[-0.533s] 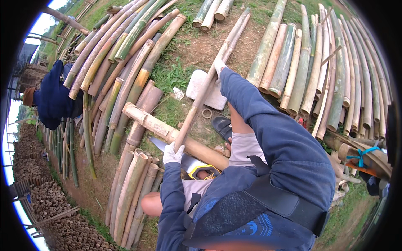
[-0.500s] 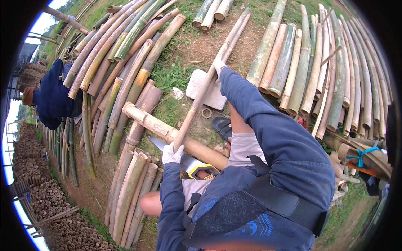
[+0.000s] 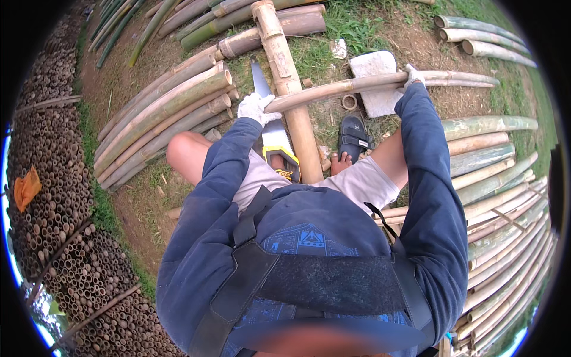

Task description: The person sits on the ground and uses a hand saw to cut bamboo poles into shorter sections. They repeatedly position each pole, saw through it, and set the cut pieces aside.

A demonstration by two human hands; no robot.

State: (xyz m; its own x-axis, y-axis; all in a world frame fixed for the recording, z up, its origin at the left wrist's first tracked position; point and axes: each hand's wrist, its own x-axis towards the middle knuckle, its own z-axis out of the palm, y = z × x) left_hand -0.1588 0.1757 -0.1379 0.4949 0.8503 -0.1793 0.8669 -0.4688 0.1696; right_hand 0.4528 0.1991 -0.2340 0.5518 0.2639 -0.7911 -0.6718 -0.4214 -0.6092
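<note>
My left hand (image 3: 256, 109), in a white glove, is closed around the near-left end of a long bamboo pole (image 3: 339, 90). My right hand (image 3: 414, 76), also gloved, grips the pole farther right. The pole runs crosswise and passes over a thicker bamboo piece (image 3: 303, 140), which extends away from me between my legs. Just left of that piece lies a handsaw (image 3: 278, 141) with a yellow and black handle; its blade passes beneath my left hand, which hides part of it.
A pale flat block (image 3: 373, 62) lies under the pole's middle, beside a cut bamboo ring (image 3: 344, 102). My sandalled foot (image 3: 354, 135) is close by. Bamboo poles (image 3: 163, 125) are stacked at left, with more poles (image 3: 493, 196) at right. Many cut ends (image 3: 77, 262) fill the far left.
The whole view has turned, so the pole that slanted away now lies crosswise, and the thicker bamboo now points away from me. Both hands still grip the pole.
</note>
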